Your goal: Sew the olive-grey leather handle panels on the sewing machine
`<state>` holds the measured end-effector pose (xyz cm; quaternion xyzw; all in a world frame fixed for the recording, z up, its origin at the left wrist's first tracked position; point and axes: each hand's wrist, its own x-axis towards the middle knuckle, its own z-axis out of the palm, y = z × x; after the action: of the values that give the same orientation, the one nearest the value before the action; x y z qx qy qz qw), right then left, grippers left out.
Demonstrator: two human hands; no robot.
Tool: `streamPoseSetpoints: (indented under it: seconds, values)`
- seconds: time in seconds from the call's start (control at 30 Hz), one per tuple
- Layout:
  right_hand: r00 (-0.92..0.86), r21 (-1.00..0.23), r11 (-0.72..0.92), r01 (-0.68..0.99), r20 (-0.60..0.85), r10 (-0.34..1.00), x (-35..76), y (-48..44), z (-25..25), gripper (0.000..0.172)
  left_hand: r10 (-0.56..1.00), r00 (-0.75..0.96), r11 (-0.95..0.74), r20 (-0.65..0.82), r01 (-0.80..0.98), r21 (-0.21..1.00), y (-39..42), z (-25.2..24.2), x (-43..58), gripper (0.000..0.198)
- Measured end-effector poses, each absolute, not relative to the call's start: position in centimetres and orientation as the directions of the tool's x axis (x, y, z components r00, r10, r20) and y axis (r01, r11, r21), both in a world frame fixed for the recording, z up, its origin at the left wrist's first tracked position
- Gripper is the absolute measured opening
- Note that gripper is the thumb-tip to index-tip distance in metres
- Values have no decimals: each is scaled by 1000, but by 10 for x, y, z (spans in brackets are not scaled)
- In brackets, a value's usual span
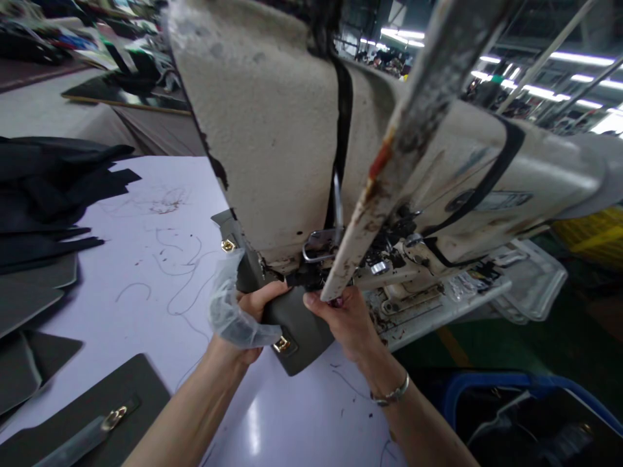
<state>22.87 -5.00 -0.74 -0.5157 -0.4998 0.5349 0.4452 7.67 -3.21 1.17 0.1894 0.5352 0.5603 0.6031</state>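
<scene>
A dark grey-green panel (299,324) with gold buckles lies under the head of a large, worn sewing machine (272,130). My left hand (253,311) grips the panel's left part, its thumb on top near the machine's foot. A strap wrapped in clear plastic (226,305) curves over that hand between the two buckles. On the right, my right hand (348,318) pinches the panel close to the needle area, thumb on top. The machine's metal parts hide the needle and some fingertips.
Dark cut pieces (43,194) are piled at the left of the white table (263,415). Another panel with a buckle (87,421) lies at lower left. Loose threads are scattered about. A rusty bar (384,168) crosses before the machine. A blue-rimmed bin (487,379) stands at lower right.
</scene>
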Motion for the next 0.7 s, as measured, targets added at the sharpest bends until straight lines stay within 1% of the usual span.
streamPoseSetpoints:
  seconds: [0.1, 0.17, 0.27, 0.37, 0.5, 0.57, 0.63, 0.7]
  values:
    - [-71, -995, -95, 37, -98, 993, 224, -51, -6, 30, 904, -116, 314, -411, -470, 825, -24, 6, 68, 51]
    - [-69, -996, -87, 14, -88, 994, 222, -51, -7, 25, 925, -43, 316, -377, -463, 828, -20, 4, 63, 56]
    - [-67, -996, -79, -28, -77, 995, 218, -52, -6, 21, 934, 35, 334, -355, -436, 835, -17, 5, 58, 55]
    - [-95, -990, -132, -40, -127, 987, 217, -55, -3, 26, 935, 42, 338, -353, -414, 845, -15, 7, 57, 50]
    - [-97, -982, -190, -21, -187, 978, 220, -61, -2, 39, 955, 34, 277, -293, -447, 851, -12, 10, 58, 48]
    - [-85, -979, -198, -38, -195, 977, 222, -65, -5, 44, 962, 22, 251, -272, -459, 852, -9, 10, 58, 41]
    - [-69, -977, -204, -69, -199, 978, 222, -68, -9, 45, 962, 9, 245, -273, -468, 849, -6, 9, 57, 35]
    - [-43, -971, -218, -95, -215, 976, 220, -71, -12, 42, 964, -10, 227, -264, -485, 845, -3, 6, 55, 33]
